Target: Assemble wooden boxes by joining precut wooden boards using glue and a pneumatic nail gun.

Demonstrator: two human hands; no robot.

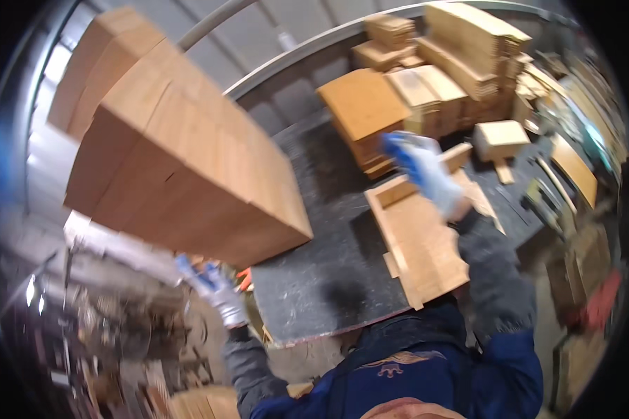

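Observation:
My left hand [218,293], in a white and blue work glove, is off the table's left edge, below a tall stack of reddish-brown wooden boards [223,153]. Its fingers are stretched out and nothing shows in them. Smeared by motion, my right hand [430,178] wears a similar glove and reaches over a shallow wooden frame with a flat base [419,244]. Its fingertips are nearest to a short stack of orange-brown boards [365,105]. Whether they touch it or hold anything I cannot tell.
The dark worktable [307,300] lies under it all. Pale board stacks [468,52] stand at the back right. A wooden mallet-like block with a handle [502,140], a curved wooden piece [574,171] and hand tools [544,202] lie to the right. Wood scraps litter the floor at left.

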